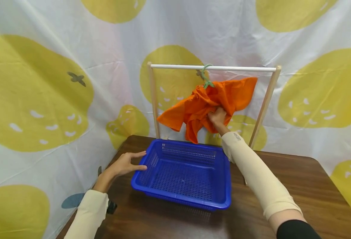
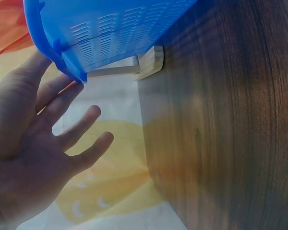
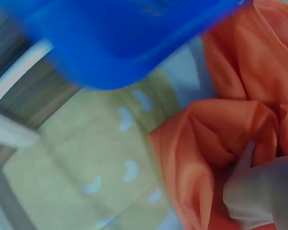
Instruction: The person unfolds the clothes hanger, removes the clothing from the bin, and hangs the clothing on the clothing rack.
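Observation:
An orange garment [image 1: 238,94], bunched in the middle, hangs from a green hanger [image 1: 206,76] hooked over the white bar [image 1: 175,67] of a rack. My right hand [image 1: 218,116] grips its gathered cloth; in the right wrist view folds hide most of the fingers of the right hand [image 3: 259,191]. Below stands a blue perforated basket [image 1: 181,179] with nothing in it. At the basket's left rim is my left hand [image 1: 127,164], thumb and index finger spread. Seen from the left wrist, fingertips of the left hand [image 2: 33,124] touch the blue rim [image 2: 62,64], the lower fingers loosely extended.
Wooden posts [image 1: 265,106] hold the rack's bar at both ends, behind the basket. A dark wooden table [image 1: 298,186] carries the basket and rack. White curtains with a yellow fruit print [image 1: 321,86] close off the back and sides.

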Available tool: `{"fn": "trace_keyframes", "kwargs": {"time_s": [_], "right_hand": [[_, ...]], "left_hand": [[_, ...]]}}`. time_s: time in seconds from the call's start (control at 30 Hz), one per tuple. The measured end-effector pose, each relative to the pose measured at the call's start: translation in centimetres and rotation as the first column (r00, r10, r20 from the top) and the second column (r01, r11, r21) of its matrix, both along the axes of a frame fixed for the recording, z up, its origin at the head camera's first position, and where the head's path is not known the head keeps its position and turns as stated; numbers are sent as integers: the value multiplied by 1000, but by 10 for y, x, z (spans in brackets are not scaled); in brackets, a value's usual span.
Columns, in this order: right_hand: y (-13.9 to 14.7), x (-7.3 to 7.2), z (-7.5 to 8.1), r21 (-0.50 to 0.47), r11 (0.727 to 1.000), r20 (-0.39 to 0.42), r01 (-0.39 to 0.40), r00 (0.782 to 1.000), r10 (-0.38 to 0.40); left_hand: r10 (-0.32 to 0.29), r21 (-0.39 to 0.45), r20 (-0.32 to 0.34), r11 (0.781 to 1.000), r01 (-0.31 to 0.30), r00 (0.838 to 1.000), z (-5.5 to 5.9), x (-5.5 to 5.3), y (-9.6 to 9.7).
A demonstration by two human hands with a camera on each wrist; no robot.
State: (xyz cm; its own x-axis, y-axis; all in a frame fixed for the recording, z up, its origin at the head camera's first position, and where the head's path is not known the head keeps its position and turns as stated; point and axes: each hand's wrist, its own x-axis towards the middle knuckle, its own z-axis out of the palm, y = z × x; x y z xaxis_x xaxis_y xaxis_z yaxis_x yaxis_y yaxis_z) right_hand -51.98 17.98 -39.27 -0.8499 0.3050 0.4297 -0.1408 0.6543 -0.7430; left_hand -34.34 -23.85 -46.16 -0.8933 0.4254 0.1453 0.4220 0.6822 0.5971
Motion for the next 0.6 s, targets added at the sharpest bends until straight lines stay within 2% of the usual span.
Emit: {"fn": "trace_keyframes", "kwargs": {"time_s": [0.1, 0.2, 0.3, 0.37, 0.43, 0.47, 0.5, 0.53, 0.6], "right_hand": [[2, 3, -18, 143, 980, 21, -136, 991, 135], [4, 7, -37, 262, 924, 68, -280, 960, 271], [6, 18, -47, 312, 876, 149, -368, 929, 338], [9, 28, -48, 317, 854, 214, -412, 909, 359], [13, 34, -50, 353, 816, 281, -458, 883, 375], [16, 37, -50, 365, 789, 316, -494, 863, 394], [19, 39, -50, 368, 758, 359, -540, 834, 420], [22, 41, -49, 342, 722, 414, -602, 786, 459], [28, 44, -47, 245, 652, 535, -717, 661, 526]], "left_hand": [[11, -8, 0, 1000, -11, 1000, -1, 0, -2], [22, -1, -7, 1000, -22, 1000, -1, -2, -4], [25, -1, -14, 1000, -25, 1000, -1, -4, -4], [19, -10, -19, 1000, -19, 1000, -1, -5, -5], [25, -15, -7, 1000, -25, 1000, -1, -5, -5], [28, -17, 0, 999, -28, 1000, -2, -5, -5], [26, -19, 4, 999, -26, 1000, -2, -6, -6], [26, -18, 10, 1000, -26, 1000, -3, -6, -6], [23, -13, 23, 1000, -22, 999, -4, -6, -6]]}}
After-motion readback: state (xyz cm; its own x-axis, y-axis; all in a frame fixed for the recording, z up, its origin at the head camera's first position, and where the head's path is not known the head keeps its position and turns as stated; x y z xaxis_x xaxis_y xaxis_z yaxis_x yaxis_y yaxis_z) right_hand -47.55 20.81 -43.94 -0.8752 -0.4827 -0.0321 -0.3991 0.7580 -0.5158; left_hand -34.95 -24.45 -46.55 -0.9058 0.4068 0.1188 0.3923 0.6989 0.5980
